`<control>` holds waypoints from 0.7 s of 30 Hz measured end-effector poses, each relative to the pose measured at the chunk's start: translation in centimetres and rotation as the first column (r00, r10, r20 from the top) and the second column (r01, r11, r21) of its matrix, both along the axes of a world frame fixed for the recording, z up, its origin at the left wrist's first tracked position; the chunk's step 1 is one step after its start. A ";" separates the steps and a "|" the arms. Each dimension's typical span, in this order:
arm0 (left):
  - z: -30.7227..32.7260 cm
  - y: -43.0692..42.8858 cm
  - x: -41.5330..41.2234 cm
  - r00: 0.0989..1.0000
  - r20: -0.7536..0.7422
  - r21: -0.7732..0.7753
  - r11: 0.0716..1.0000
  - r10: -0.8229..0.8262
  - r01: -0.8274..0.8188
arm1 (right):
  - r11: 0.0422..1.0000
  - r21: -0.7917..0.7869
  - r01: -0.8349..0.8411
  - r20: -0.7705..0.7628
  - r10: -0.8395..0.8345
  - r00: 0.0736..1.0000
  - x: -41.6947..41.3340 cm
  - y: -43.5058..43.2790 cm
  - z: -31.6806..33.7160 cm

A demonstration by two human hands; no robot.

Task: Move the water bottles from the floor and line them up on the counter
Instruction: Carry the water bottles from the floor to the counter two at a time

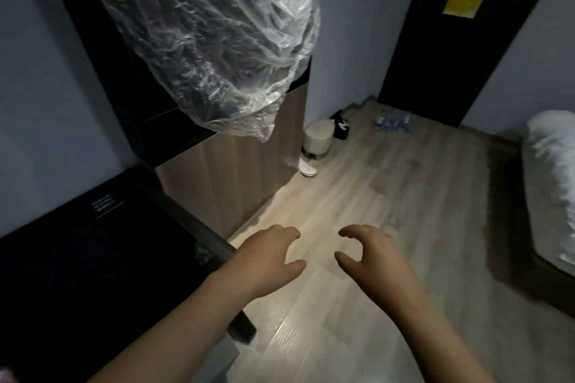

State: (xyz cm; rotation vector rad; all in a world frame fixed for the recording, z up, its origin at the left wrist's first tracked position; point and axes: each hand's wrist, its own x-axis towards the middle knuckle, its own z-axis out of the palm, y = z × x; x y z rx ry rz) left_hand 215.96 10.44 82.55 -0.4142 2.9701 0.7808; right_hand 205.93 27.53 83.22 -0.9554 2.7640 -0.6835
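A cluster of clear water bottles point(394, 122) with blue labels stands on the wooden floor far ahead, near a dark door. My left hand point(268, 256) and my right hand point(371, 253) hover side by side over the floor in the foreground, both empty with fingers curled apart. The bottles are well beyond both hands. A dark counter point(77, 246) runs along my left side, just beside my left forearm.
Clothes in a clear plastic cover point(214, 37) hang overhead at the upper middle. A small white bin point(316, 141) and a white slipper point(308, 170) sit by the wooden cabinet point(230, 171). A bed with white bedding point(550, 193) lines the right edge.
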 end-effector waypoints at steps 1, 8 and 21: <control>0.2 0.6 -1.4 1.000 -0.005 -0.008 1.000 -0.024 0.024 | 1.000 -0.011 0.027 -0.006 -0.027 1.000 -0.9 1.0 0.2; 1.2 3.9 -12.0 0.981 0.004 -0.084 0.978 -0.192 0.191 | 0.983 -0.017 0.181 -0.039 -0.181 0.983 -8.6 6.2 0.7; 3.9 1.3 -33.1 0.939 -0.043 -0.157 0.930 -0.342 0.332 | 0.941 0.035 0.337 -0.139 -0.329 0.934 -26.1 4.7 3.7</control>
